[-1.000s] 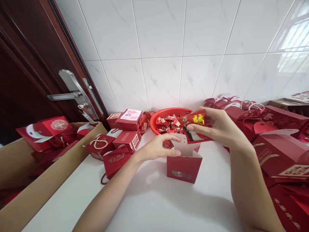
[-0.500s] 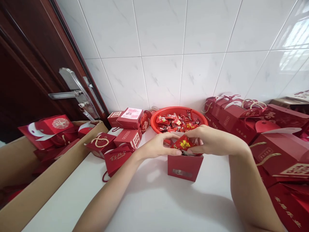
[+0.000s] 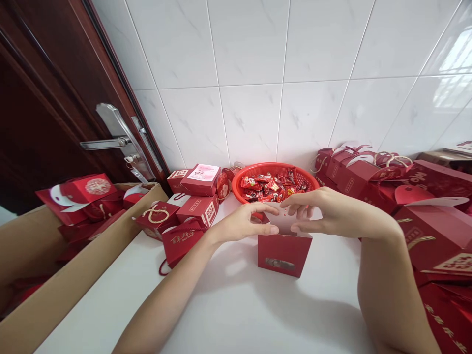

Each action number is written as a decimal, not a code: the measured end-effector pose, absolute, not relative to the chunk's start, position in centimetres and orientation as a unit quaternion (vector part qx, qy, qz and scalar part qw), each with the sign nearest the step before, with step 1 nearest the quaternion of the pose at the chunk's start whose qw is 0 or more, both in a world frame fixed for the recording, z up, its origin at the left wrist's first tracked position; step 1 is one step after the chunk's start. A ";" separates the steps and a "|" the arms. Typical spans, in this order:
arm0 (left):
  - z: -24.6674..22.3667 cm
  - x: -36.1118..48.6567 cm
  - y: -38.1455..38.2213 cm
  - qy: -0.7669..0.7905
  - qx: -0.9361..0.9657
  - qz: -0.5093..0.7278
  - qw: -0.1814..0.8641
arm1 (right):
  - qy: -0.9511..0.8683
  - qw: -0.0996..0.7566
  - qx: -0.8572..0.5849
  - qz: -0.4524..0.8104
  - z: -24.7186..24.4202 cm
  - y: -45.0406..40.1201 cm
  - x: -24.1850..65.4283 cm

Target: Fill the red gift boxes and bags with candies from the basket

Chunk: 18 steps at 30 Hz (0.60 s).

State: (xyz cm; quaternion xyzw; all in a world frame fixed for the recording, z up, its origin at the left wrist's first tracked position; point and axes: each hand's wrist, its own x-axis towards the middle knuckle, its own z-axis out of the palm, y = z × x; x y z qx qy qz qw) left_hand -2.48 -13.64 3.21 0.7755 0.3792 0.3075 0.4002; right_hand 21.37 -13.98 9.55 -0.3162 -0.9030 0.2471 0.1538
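Note:
A small red box [image 3: 282,254] with an oval window stands upright on the white table, its top open and its pale inner flap raised at the back. My left hand [image 3: 249,222] is at the box's left upper edge, thumb and fingers apart, holding nothing. Over the right side of the opening, my right hand [image 3: 313,211] has its fingers spread, with nothing between them. Just behind the box sits a red plastic basket [image 3: 238,183] with many red-wrapped candies [image 3: 271,186]. What lies inside the box is hidden.
Several red gift boxes [image 3: 197,209] stand left of my left hand. A cardboard carton [image 3: 81,265] with more red boxes is at the far left. Piled red boxes [image 3: 435,231] fill the right side. Behind are a tiled wall [image 3: 250,123] and a dark door [image 3: 47,88].
The red-wrapped candies with yellow print that were between my hands have gone down out of sight at the box. My fingers have opened, and the view has shifted slightly.

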 end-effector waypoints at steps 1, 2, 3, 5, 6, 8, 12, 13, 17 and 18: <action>3.2 -2.6 -13.6 0.376 0.781 0.299 0.398 | -0.902 0.163 -0.321 0.240 9.7 -14.1 21.6; 3.2 -2.7 -13.6 0.372 0.789 0.289 0.395 | -0.900 0.174 -0.326 0.231 9.8 -14.2 21.8; 3.3 -2.8 -13.6 0.367 0.798 0.277 0.389 | -0.898 0.187 -0.332 0.221 9.8 -14.2 22.0; 3.4 -3.0 -13.5 0.354 0.820 0.255 0.370 | -0.893 0.215 -0.341 0.201 9.8 -14.3 22.5; 3.4 -3.1 -13.5 0.346 0.831 0.250 0.356 | -0.891 0.227 -0.344 0.191 9.7 -14.2 22.7; 3.4 -3.2 -13.5 0.328 0.847 0.260 0.327 | -0.888 0.240 -0.351 0.177 9.5 -14.1 23.1; 2.9 -2.9 -13.5 0.328 0.844 0.323 0.276 | -0.886 0.236 -0.368 0.156 9.2 -13.6 23.4; 2.8 -2.8 -13.4 0.338 0.838 0.338 0.265 | -0.885 0.233 -0.373 0.152 9.2 -13.5 23.4; 2.6 -3.0 -13.1 0.359 0.822 0.384 0.220 | -0.882 0.205 -0.394 0.155 9.3 -13.2 23.1; 2.7 -3.1 -13.1 0.356 0.819 0.399 0.206 | -0.882 0.197 -0.397 0.159 9.3 -13.1 23.0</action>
